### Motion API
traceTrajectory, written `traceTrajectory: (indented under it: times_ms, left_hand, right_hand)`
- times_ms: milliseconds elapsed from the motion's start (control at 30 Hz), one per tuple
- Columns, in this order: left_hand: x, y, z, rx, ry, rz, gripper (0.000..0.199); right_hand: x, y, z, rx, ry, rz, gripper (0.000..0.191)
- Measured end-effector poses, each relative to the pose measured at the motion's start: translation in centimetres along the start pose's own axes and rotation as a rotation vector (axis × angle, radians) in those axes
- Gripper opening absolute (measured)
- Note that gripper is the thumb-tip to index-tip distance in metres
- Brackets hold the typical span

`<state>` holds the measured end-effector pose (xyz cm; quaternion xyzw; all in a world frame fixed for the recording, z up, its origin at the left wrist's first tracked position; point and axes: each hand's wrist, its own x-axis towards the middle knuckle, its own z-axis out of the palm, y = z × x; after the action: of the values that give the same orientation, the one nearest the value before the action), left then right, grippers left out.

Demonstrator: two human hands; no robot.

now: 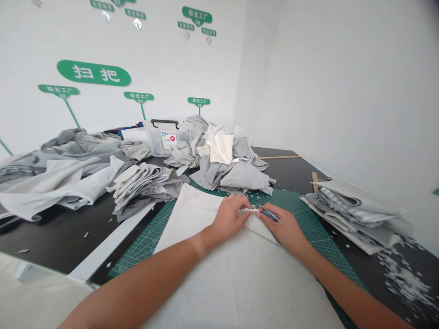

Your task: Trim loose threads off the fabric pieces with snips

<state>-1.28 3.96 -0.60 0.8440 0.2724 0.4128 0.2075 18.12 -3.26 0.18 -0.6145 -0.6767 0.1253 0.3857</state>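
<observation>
A large off-white cloth point(240, 278) spreads over the green cutting mat point(305, 214) and down toward me. My left hand point(229, 214) is closed, pinching a gathered bit of the cloth's far edge between thumb and fingers. Just to its right, my right hand point(286, 228) is closed around a slim blue tool point(270, 213) with a metal end that points at the pinched edge. Its exact kind is too small to make out. The right fingertips also touch the gathered cloth. Small pale scraps lie on the mat beyond both hands.
Behind the mat rises a heap of grey and cream cloths point(221, 148), beside a clear lidded plastic box point(156, 141). Folded cloths point(144, 185) and loose grey ones point(65, 169) lie left. At right are stacked folded cloths point(356, 210) and scattered white scraps point(404, 278).
</observation>
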Motion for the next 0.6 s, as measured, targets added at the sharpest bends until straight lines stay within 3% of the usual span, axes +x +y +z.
traceTrajectory:
  times_ms: [167, 467, 600]
  left_hand:
    - [0.02, -0.18, 0.23, -0.014, -0.063, -0.025, 0.027]
    - [0.16, -0.28, 0.08, -0.176, -0.053, -0.051, 0.017]
    - [0.24, -0.54, 0.21, -0.129, -0.054, -0.097, 0.022]
  right_hand:
    - [0.04, -0.12, -0.14, -0.019, -0.004, -0.005, 0.024]
    - [0.07, 0.07, 0.04, -0.039, -0.004, -0.008, 0.024]
    - [0.03, 0.07, -0.01, -0.060, 0.001, -0.001, 0.027]
